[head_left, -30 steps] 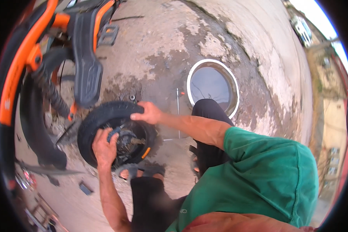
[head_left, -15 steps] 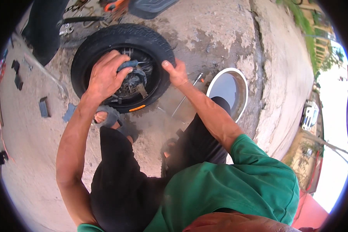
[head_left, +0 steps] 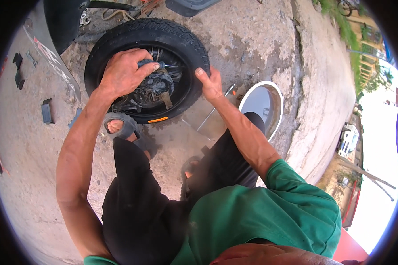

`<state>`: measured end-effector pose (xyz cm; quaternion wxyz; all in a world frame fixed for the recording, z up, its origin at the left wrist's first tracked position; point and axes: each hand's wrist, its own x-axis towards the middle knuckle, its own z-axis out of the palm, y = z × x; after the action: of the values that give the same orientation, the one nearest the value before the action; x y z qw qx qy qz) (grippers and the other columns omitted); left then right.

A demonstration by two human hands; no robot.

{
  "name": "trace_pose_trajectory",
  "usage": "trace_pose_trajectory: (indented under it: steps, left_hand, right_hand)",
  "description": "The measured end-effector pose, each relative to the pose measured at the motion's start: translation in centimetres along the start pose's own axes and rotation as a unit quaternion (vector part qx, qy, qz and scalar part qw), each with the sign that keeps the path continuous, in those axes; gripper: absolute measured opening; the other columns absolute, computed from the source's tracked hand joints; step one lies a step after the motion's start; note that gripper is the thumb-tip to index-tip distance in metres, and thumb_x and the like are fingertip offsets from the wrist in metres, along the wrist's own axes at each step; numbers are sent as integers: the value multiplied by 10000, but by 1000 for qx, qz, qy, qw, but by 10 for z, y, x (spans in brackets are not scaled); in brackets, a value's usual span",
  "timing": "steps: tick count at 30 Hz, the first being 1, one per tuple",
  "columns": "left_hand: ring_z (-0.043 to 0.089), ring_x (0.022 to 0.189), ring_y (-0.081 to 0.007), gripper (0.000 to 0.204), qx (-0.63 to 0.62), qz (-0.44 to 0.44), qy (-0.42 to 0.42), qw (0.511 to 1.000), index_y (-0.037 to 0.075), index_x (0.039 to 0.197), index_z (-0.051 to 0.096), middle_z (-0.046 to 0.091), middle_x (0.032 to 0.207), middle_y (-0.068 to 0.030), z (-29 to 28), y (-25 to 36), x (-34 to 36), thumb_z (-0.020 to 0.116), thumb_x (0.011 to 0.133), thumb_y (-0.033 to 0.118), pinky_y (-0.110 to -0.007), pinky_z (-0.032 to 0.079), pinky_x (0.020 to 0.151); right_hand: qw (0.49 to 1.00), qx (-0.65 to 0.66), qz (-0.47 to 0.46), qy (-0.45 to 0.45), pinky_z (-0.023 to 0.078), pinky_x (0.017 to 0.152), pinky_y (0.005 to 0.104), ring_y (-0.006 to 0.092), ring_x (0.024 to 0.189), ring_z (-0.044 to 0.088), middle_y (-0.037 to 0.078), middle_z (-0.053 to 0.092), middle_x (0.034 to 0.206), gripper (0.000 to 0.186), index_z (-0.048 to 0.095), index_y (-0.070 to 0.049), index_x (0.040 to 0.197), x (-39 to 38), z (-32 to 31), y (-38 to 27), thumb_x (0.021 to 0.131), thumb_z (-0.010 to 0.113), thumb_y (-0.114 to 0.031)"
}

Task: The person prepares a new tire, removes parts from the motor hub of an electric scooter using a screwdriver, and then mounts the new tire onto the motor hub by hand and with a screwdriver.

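Observation:
A black tyre point(head_left: 188, 42) on a wheel lies in front of me, with a dirty metal hub mechanism point(head_left: 152, 86) showing in its middle. My left hand point(head_left: 124, 73) is closed round the dark blue handle of a screwdriver point(head_left: 157, 64) over the hub; the thin shaft points right, toward the inside of the rim. At the tyre's right side, my right hand point(head_left: 211, 84) grips the tyre, thumb on the sidewall and the other fingers mostly hidden behind it. An orange strip point(head_left: 158, 119) marks the wheel's near edge.
Right of the wheel stands a white-rimmed basin point(head_left: 276, 99) holding greyish liquid. A long thin metal rod point(head_left: 210, 113) lies between them. My sandalled foot point(head_left: 117, 125) is close to the tyre. A dark block point(head_left: 47, 111) and a wrench point(head_left: 31, 58) lie on the left.
The wheel appears slightly higher and further right in view, and both hands have shifted right with it. The screwdriver has moved right and up a little, still in my left hand.

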<state>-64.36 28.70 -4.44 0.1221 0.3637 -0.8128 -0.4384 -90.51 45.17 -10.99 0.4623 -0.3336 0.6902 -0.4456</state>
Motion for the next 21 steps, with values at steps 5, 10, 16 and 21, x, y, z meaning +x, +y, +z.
trace_pose_trajectory:
  steps: [5, 10, 16, 21]
  left_hand:
    - [700, 904, -352, 297, 3, 13, 9, 1000, 14, 1000, 733, 730, 961, -152, 4, 2, 1, 758, 935, 302, -422, 538, 821]
    - [703, 895, -342, 281, 23, 17, 23, 999, 26, 1012, 730, 720, 967, -135, 9, 13, -2, 758, 937, 295, -420, 545, 804]
    - [696, 911, -367, 261, 121, 84, 29, 989, 69, 1039, 686, 666, 952, -110, 21, 31, -5, 780, 903, 271, -459, 570, 788]
    - [706, 954, -377, 406, 55, 153, -33, 986, 85, 1174, 648, 690, 1072, -136, 25, 46, -23, 832, 822, 168, -453, 589, 818]
  right_hand:
    - [998, 54, -12, 18, 528, 897, 328, 176, 998, 650, 111, 731, 1102, 672, 659, 88, 1255, -3, 6, 2, 889, 787, -461]
    - [999, 44, -13, 15, 527, 906, 336, 182, 1000, 651, 122, 727, 1114, 686, 653, 82, 1260, -1, 6, 5, 885, 780, -477]
    - [998, 30, -52, 25, 515, 937, 349, 186, 1040, 637, 119, 713, 1146, 701, 636, 67, 1280, 6, 2, 13, 885, 776, -494]
    - [998, 47, 19, -40, 510, 942, 350, 176, 1048, 625, 88, 705, 1140, 723, 624, 46, 1307, 10, -5, 14, 891, 772, -526]
